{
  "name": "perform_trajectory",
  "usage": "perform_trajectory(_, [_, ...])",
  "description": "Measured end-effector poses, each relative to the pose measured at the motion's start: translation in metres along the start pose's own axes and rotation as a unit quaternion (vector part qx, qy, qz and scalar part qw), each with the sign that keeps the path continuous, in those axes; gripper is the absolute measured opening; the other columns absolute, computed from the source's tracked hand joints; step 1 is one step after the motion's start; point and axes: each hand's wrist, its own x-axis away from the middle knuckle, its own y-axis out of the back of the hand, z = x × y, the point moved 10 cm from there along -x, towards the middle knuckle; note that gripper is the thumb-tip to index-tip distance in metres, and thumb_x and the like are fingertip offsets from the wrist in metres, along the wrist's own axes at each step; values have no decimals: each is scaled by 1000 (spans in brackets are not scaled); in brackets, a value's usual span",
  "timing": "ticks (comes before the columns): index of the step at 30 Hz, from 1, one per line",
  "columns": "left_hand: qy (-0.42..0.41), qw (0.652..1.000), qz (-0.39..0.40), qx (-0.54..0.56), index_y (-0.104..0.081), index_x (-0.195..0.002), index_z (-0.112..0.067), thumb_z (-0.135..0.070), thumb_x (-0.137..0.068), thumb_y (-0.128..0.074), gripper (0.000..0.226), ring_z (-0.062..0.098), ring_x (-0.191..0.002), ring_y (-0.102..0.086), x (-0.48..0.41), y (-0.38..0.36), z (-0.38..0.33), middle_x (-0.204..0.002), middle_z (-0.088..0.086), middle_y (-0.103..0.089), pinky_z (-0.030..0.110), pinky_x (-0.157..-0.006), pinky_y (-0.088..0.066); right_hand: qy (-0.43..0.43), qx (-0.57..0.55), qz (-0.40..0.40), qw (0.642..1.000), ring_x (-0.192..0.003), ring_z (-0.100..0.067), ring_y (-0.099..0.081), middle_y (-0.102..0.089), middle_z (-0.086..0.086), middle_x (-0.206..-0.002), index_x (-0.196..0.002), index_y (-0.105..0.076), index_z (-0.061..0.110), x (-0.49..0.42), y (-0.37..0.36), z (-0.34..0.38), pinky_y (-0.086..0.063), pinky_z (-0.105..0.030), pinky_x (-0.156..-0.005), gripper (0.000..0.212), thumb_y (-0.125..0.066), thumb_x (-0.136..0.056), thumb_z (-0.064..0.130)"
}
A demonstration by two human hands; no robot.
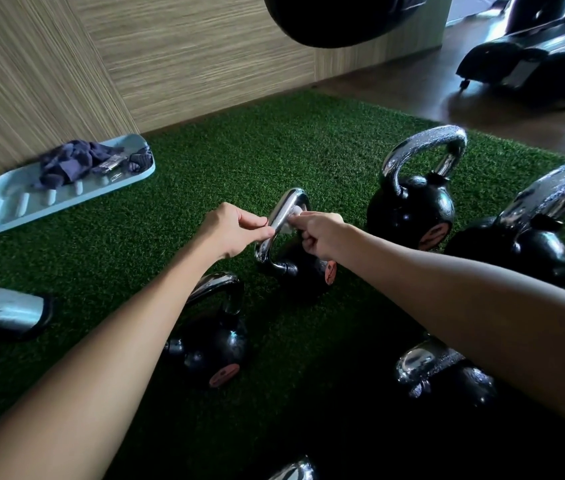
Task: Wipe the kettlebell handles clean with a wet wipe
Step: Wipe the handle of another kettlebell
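A small black kettlebell with a chrome handle stands on the green turf in the middle of the head view. My left hand pinches the near side of that handle. My right hand grips a white wet wipe and holds it against the inner side of the handle. Only a small bit of the wipe shows between the fingers and the chrome.
Several other black kettlebells stand around: one at the right, one further right, one under my left forearm, one under my right. A pale blue tray with a dark cloth lies by the wooden wall. A black bag hangs overhead.
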Motion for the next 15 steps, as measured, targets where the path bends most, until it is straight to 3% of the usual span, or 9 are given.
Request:
perform_trajectory(3, [-8, 1000, -1, -19, -75, -116, -33, -50, -82, -78, 38, -8, -75, -48, 1, -1, -6, -119, -13, -72, 18, -57, -36, 22, -4, -44, 999, -49, -6, -36, -57, 5, -62, -103, -79, 14, 0, 8, 10, -31, -19, -37, 26, -86, -79, 22])
perform_trajectory(5, [-12, 999, -6, -33, -75, -115, -33, -50, -83, -78, 37, -9, -72, -48, 1, -1, -11, -117, -14, -73, 18, -55, -36, 98, 80, -64, 990, -51, -10, -34, -49, 8, -63, -105, -76, 17, -4, 18, 22, -32, -22, -43, 18, -78, -87, 20])
perform_trajectory(6, [-12, 999, -8, -40, -75, -115, -33, -51, -83, -77, 36, -9, -71, -49, 1, -1, -14, -116, -14, -73, 19, -54, -36, 110, 47, -49, 992, -53, -11, -39, -43, 10, -67, -101, -70, 22, 1, 16, 26, -39, -23, -52, 8, -68, -94, 18])
perform_trajectory(7, [-13, 999, -7, -49, -75, -114, -33, -52, -83, -77, 36, -7, -69, -50, 1, -1, -16, -114, -14, -74, 19, -53, -36, 119, 43, -43, 991, -51, -5, -45, -39, 11, -70, -97, -61, 29, 2, 13, 28, -42, -14, -61, 12, -57, -100, 18])
perform_trajectory(8, [-15, 998, -6, -59, -75, -114, -34, -53, -83, -76, 36, -5, -67, -52, 2, -2, -20, -110, -14, -74, 20, -51, -36, 104, 15, -33, 994, -49, 4, -51, -38, 12, -73, -98, -54, 31, 5, 16, 27, -40, -6, -62, 14, -50, -104, 19])
perform_trajectory(10, [-25, 997, -5, -79, -76, -112, -35, -53, -84, -75, 34, 0, -64, -57, 4, -4, -28, -104, -14, -76, 20, -49, -37, 109, 9, -32, 993, -50, 26, -47, -40, 11, -75, -98, -48, 26, -1, 20, 23, -38, 1, -55, 11, -46, -106, 18])
perform_trajectory(12, [-39, 994, -10, -106, -76, -111, -36, -53, -86, -74, 31, 6, -67, -66, 6, -5, -37, -99, -13, -77, 21, -51, -44, 138, 25, -88, 986, -47, 10, -57, -53, 4, -73, -86, -58, 19, -4, 30, 27, -41, -4, -46, 14, -64, -99, 19])
perform_trajectory(14, [-53, 988, -20, -141, -76, -111, -36, -53, -88, -71, 29, 9, -66, -67, 7, -5, -48, -94, -10, -78, 22, -54, -49, 113, 16, -156, 981, -61, -8, -67, -69, -2, -77, -86, -70, 10, -7, 48, 25, -59, -21, -61, 25, -89, -77, 25])
perform_trajectory(15, [-60, 986, -23, -157, -75, -112, -35, -52, -90, -70, 29, 9, -64, -65, 7, -6, -53, -92, -9, -77, 22, -54, -49, 92, 45, -174, 979, -66, -11, -68, -71, -2, -79, -87, -71, 9, -12, 56, 19, -61, -25, -64, 29, -91, -73, 24])
